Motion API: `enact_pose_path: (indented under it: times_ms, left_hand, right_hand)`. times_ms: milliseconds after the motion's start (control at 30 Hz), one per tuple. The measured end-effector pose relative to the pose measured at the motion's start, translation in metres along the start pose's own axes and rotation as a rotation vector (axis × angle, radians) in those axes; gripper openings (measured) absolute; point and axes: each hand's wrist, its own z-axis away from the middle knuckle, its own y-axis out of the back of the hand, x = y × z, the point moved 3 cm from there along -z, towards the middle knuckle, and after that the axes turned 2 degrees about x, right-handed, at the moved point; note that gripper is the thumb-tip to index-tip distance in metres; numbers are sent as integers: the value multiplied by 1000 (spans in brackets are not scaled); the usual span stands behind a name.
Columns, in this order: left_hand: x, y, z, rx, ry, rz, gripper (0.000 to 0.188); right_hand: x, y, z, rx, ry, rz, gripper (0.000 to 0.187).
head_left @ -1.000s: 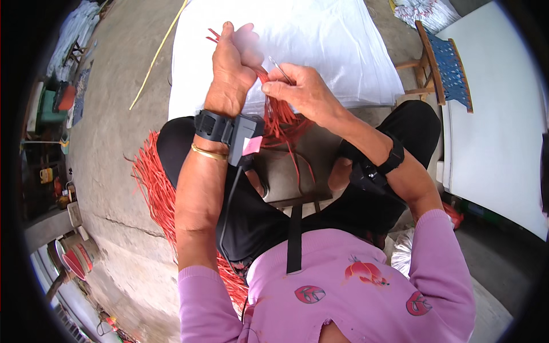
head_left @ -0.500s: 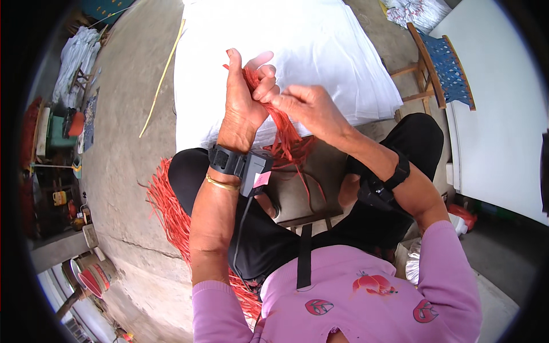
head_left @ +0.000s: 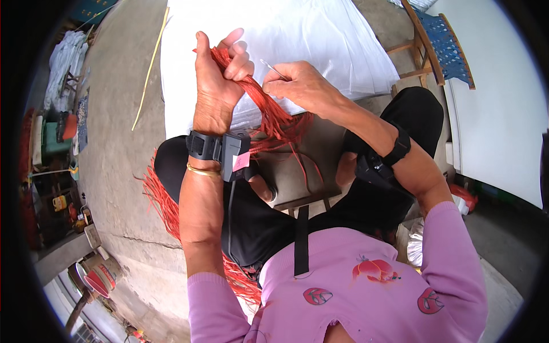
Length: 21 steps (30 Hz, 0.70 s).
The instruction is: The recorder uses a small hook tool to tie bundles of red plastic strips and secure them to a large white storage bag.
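My left hand (head_left: 220, 86) is closed around a bundle of thin red plastic-like strands (head_left: 264, 103), with its thumb pointing up. The loose ends trail down to the right between my knees. Just right of the bundle, my right hand (head_left: 303, 86) pinches a slim metal needle-like tool (head_left: 271, 68) whose tip points up and left. Whether that tip has an eye or a hook is too small to tell. Both hands are over the near part of a stack of white sheets (head_left: 286, 28).
More red strands (head_left: 163, 197) hang or lie beside my left leg. A yellow strip (head_left: 150, 71) lies on the concrete floor at the left. At the right stand a wooden chair with blue webbing (head_left: 449, 51) and a large white panel (head_left: 497, 120).
Both hands have moved left and slightly up in the picture. My right hand has drawn away from the bundle, and the metal tool in it now shows.
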Motion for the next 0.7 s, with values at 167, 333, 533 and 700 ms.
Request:
enact_pose_path:
  times_ms: [167, 333, 533, 700]
  left_hand:
    - [3, 5, -1, -88, -20, 10, 66]
    - [5, 10, -2, -91, -67, -5, 65]
    - [11, 13, -1, -53, -101, -63, 64]
    - [11, 18, -3, 46, -107, -153, 62]
  right_hand:
    - [10, 0, 2, -9, 10, 116, 20]
    - [14, -7, 6, 9, 59, 169, 20]
    - [6, -4, 9, 8, 72, 242, 20]
    - [12, 5, 3, 49, -1, 163, 24]
